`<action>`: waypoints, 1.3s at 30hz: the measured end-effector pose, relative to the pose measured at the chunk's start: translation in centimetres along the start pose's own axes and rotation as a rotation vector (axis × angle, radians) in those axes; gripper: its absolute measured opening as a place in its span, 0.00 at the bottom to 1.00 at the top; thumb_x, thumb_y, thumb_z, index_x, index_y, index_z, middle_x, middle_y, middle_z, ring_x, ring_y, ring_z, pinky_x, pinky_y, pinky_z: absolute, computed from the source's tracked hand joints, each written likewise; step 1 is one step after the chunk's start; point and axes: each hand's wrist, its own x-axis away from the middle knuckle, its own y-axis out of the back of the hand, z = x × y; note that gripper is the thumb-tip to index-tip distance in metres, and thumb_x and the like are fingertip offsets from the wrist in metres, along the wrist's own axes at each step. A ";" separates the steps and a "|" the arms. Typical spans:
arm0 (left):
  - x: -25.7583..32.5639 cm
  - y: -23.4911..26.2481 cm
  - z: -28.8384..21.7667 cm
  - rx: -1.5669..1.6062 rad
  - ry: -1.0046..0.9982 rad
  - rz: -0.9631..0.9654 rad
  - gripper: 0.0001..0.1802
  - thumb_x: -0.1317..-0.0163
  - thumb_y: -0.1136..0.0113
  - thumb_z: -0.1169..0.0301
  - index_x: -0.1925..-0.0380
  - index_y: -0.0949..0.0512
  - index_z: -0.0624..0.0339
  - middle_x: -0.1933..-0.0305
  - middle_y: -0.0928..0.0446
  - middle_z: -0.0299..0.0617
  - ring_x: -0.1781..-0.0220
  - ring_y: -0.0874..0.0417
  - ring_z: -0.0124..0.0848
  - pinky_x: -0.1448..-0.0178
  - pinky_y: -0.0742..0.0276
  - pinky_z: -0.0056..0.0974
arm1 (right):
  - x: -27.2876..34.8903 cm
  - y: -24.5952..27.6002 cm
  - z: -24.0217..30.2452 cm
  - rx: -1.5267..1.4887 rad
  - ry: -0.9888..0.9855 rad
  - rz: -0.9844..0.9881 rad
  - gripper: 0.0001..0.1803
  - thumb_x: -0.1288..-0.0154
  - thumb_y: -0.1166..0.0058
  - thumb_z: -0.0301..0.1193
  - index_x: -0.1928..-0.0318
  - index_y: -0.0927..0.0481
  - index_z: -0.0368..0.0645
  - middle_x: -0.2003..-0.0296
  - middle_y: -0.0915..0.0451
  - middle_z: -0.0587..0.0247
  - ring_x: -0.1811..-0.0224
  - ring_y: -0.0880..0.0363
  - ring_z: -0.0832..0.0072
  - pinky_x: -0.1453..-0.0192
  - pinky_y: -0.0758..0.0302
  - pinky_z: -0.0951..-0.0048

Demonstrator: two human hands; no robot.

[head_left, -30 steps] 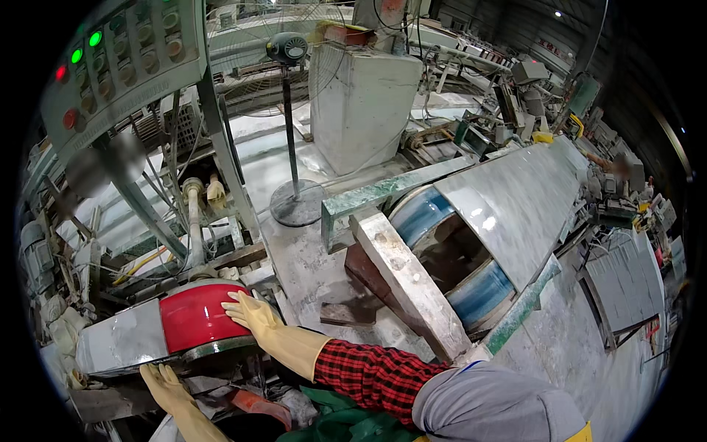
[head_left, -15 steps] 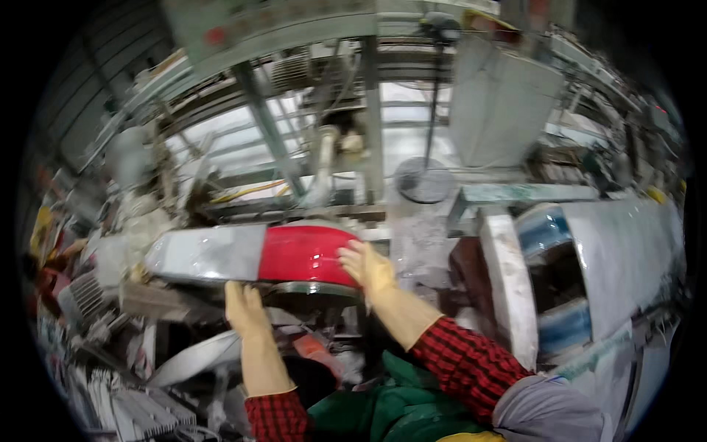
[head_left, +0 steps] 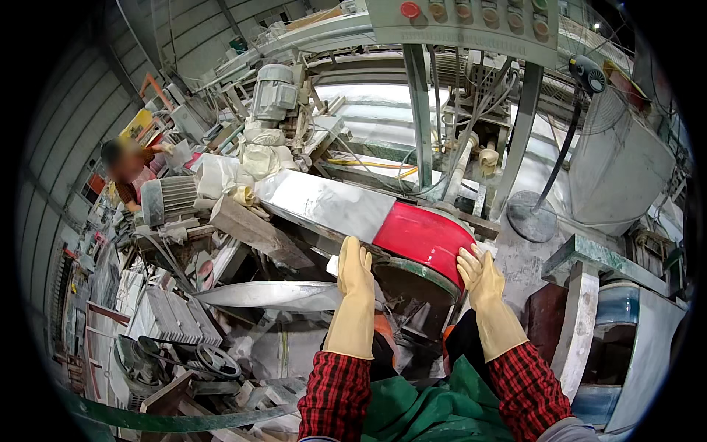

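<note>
A long, smooth casing lies across the scene in front of me, with a pale grey stretch point(head_left: 331, 199) and a glossy red rounded end point(head_left: 427, 243). Beneath the red end shows a dark round part point(head_left: 416, 283) with a green rim. My left hand point(head_left: 355, 269), in a cream rubber glove, is upright at the casing's near side by the grey-red seam, fingers straight and together. A small white piece point(head_left: 333, 265) shows beside it. Gloved alike, my right hand point(head_left: 482, 280) is at the red end's right edge, fingers stretched and slightly bent. Nothing held is visible in either palm.
Left stand a grey motor point(head_left: 275, 92) and a wooden beam point(head_left: 258, 232). A curved metal strip point(head_left: 269, 295) lies nearby. To the right are a round-based stand point(head_left: 532, 217) and a blue-ended casing point(head_left: 617, 303). A co-worker point(head_left: 129, 169) is far left; a control panel point(head_left: 471, 22) hangs above.
My view has swung leftward, so the machine appears farther right and tilted. Both hands remain beside the red end, and the image is sharper.
</note>
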 end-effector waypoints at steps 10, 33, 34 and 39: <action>0.2 -0.1 -0.2 0.030 0.001 -0.022 0.29 0.34 0.36 0.63 0.36 0.31 0.59 0.35 0.34 0.39 0.26 0.37 0.45 0.27 0.39 0.42 | -0.2 0.2 -0.1 -0.018 -0.005 0.020 0.28 0.20 0.60 0.45 0.34 0.31 0.36 0.41 0.22 0.41 0.43 0.19 0.55 0.37 0.22 0.62; -0.1 -0.1 0.1 -0.006 0.017 -0.044 0.25 0.35 0.36 0.60 0.41 0.28 0.53 0.39 0.30 0.34 0.30 0.33 0.38 0.31 0.36 0.40 | -0.8 1.3 -0.3 -0.047 -0.010 0.061 0.28 0.19 0.63 0.44 0.33 0.32 0.34 0.39 0.25 0.38 0.41 0.21 0.50 0.35 0.25 0.57; 0.0 -0.1 0.1 -0.002 0.014 -0.033 0.26 0.35 0.36 0.59 0.39 0.28 0.54 0.38 0.31 0.36 0.28 0.34 0.39 0.30 0.36 0.40 | -0.8 1.2 -0.3 -0.074 -0.010 0.063 0.28 0.19 0.62 0.44 0.33 0.32 0.34 0.39 0.25 0.38 0.41 0.21 0.51 0.35 0.25 0.57; 0.5 -0.3 -0.1 -0.025 -0.002 -0.009 0.38 0.34 0.36 0.58 0.29 0.38 0.60 0.29 0.37 0.47 0.22 0.42 0.47 0.23 0.42 0.44 | -0.4 0.8 -0.1 -0.093 -0.015 0.038 0.27 0.20 0.60 0.45 0.33 0.31 0.37 0.41 0.23 0.41 0.44 0.19 0.54 0.38 0.22 0.60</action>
